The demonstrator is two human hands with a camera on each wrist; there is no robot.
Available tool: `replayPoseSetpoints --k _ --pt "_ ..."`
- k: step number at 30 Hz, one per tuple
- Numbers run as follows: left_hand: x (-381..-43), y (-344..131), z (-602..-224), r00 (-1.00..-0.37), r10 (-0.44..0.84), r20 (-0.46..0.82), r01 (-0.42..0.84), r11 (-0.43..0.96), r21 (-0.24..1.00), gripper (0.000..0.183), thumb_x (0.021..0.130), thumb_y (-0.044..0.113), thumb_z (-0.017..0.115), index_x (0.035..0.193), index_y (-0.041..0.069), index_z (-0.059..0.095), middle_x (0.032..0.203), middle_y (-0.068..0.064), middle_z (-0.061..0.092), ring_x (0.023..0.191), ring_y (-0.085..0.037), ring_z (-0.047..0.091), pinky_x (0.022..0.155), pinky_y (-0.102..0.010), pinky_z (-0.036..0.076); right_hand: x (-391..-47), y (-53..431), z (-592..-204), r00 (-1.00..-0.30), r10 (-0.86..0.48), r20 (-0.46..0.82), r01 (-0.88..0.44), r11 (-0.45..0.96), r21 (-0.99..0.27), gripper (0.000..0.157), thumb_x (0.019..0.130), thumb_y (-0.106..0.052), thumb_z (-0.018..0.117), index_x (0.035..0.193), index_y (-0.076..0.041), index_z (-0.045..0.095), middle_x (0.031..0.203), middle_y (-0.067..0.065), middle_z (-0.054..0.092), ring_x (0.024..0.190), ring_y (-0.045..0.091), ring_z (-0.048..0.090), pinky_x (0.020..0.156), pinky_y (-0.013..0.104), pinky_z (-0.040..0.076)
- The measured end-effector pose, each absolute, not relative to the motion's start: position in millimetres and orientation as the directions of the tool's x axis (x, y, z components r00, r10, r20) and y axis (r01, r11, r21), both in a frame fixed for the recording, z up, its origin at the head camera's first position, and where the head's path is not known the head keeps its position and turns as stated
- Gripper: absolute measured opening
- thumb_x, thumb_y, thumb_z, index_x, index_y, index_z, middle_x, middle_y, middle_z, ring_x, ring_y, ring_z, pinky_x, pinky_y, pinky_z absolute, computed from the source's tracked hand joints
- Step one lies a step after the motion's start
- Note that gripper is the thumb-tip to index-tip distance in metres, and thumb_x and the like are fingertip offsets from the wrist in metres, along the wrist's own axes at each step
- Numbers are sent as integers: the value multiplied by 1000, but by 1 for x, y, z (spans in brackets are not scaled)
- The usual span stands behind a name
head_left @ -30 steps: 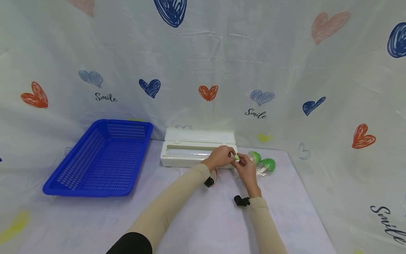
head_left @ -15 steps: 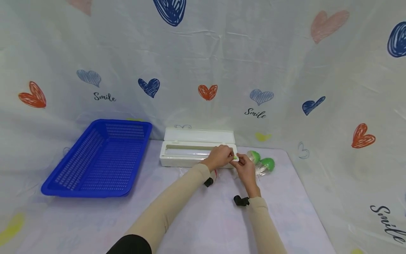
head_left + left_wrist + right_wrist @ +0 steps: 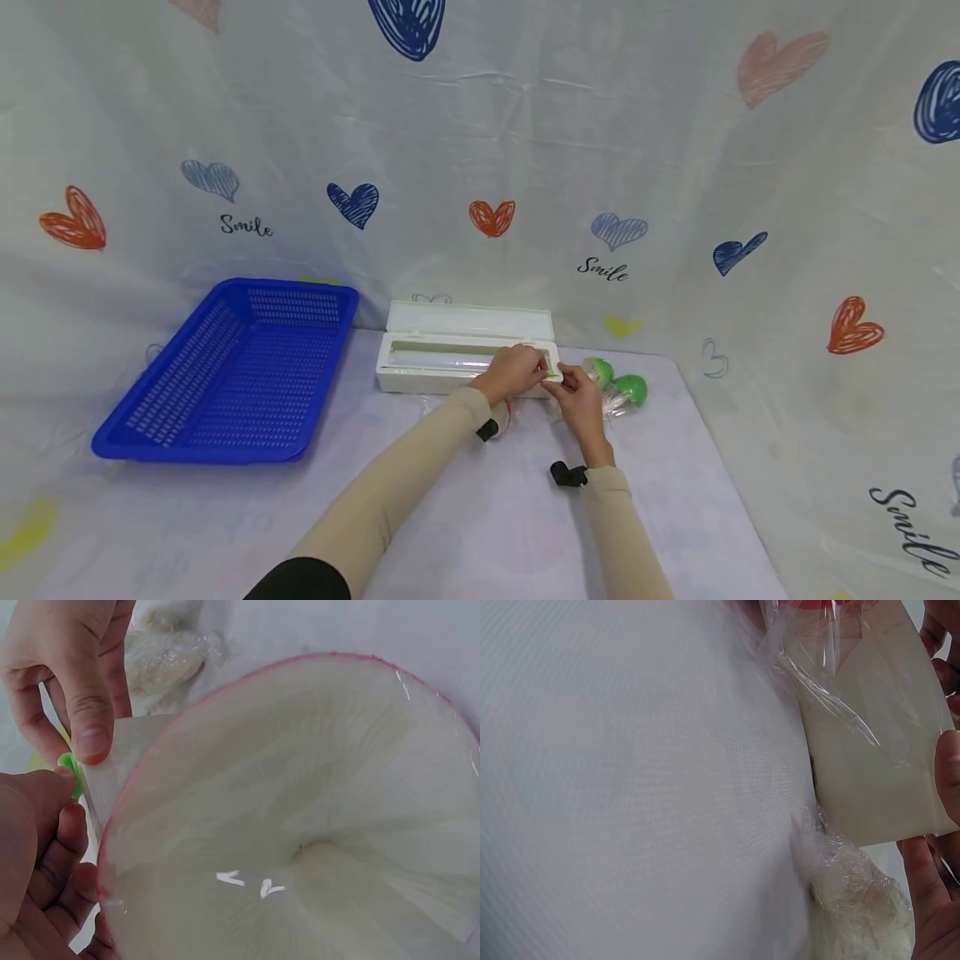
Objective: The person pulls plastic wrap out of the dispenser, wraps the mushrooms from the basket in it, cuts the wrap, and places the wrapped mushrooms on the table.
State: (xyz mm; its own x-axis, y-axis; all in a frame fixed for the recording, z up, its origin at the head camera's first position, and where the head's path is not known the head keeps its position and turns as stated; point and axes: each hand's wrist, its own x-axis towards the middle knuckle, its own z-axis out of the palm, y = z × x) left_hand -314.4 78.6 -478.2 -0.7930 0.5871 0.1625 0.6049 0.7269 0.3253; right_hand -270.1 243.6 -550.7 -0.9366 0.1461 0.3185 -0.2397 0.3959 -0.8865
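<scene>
A long white cling film box [image 3: 420, 382] with its lid raised stands at the back of the table, a pale roll showing inside. At its right end, my left hand [image 3: 513, 372] pinches a small green slider [image 3: 70, 774] between thumb and finger. My right hand [image 3: 581, 406] holds the box's right end corner; in the left wrist view the right thumb presses on top. A round pale thing with a pink-red rim [image 3: 315, 780], under clear film, fills much of the left wrist view; the head view shows it partly hidden behind the left wrist.
Two film-wrapped things with green tops [image 3: 632, 388] lie just right of the right hand. A blue perforated basket [image 3: 198, 455] stands at the left. White cloth covers the table [image 3: 480, 517]. Behind it hangs a curtain [image 3: 427, 142] printed with hearts.
My left hand and the green slider have shifted slightly left along the box's right end. My right hand keeps its hold on the corner. The head view has drifted a little.
</scene>
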Motion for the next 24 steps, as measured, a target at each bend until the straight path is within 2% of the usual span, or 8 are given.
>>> replayPoseSetpoints --k 8,13,19,24 --pt "-316 75 -473 -797 596 96 589 733 340 15 102 28 67 103 18 78 101 5 77 91 -12 69 77 -33 54 -271 242 -552 -926 160 342 -259 391 -883 45 83 0 83 123 10 66 120 32 69 108 45 71 79 12 56" --pt "-316 61 -474 -806 588 65 571 744 347 18 103 28 65 107 16 77 103 4 77 89 -11 67 79 -33 54 -272 236 -551 -940 136 312 -245 366 -898 47 84 -4 83 125 9 65 123 32 68 111 45 69 80 15 57" --pt "-317 40 -474 -827 561 39 534 762 366 17 102 27 66 106 15 77 98 3 76 79 -9 63 73 -30 53 -271 237 -552 -941 165 294 -209 401 -892 46 85 -6 83 126 6 66 122 30 69 114 41 69 79 13 56" --pt "-316 40 -473 -821 567 57 540 742 397 17 100 26 66 108 15 77 100 2 75 84 -10 64 74 -28 53 -269 243 -550 -939 169 300 -214 396 -893 47 85 -3 82 127 8 65 121 32 69 113 44 69 79 13 55"
